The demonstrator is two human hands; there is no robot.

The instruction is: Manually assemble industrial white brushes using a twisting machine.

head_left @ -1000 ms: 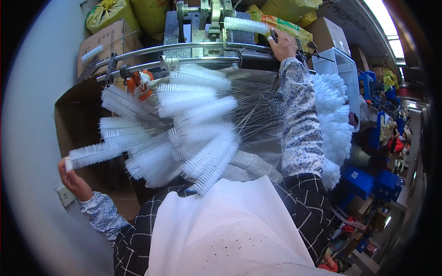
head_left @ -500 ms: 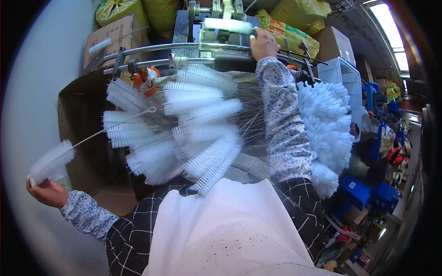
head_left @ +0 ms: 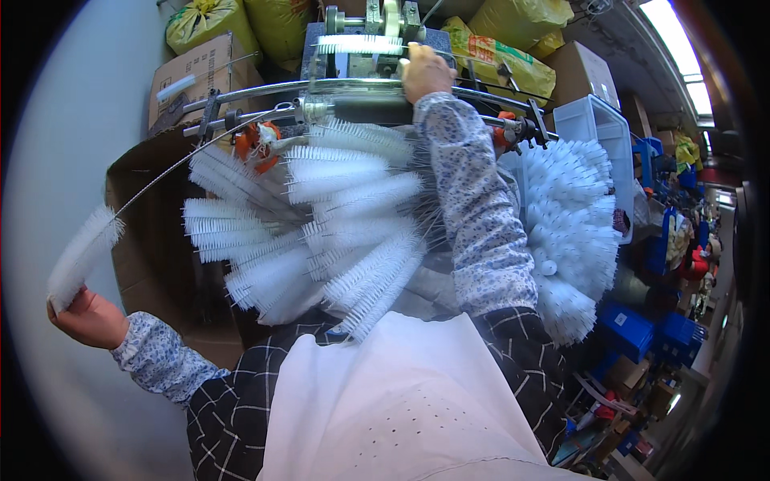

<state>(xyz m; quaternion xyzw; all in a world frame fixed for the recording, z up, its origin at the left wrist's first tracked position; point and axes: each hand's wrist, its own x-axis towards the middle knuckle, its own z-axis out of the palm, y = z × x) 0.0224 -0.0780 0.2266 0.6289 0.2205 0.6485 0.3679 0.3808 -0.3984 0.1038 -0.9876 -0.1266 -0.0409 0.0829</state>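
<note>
At the far left, my left hand (head_left: pixel 92 319) is closed on the tip of a white bristle brush (head_left: pixel 87 250). The brush's twisted wire stem runs up and right to a small loop beside the machine's rails. Farther off, my right hand (head_left: pixel 429 72) has its fingers closed at the right end of another white brush (head_left: pixel 357 45), which lies level across the metal machine (head_left: pixel 387 20). Between my arms a pile of white brushes (head_left: pixel 353 196) fans out over my lap, bristle ends mostly to the left. A second bundle of brushes (head_left: pixel 565 216) stands right of my right forearm.
Two metal rails (head_left: pixel 273 86) cross in front of the machine. An open cardboard box (head_left: pixel 128 216) is at left, beside the wall. A pale blue crate (head_left: pixel 613 144) stands behind the right bundle. Yellow sacks (head_left: pixel 501 68) and another carton (head_left: pixel 589 76) are at the back.
My right hand has moved left, and the brush at the machine has shifted left with it. The left brush has tilted steeper, its wire loop rising to the rails.
</note>
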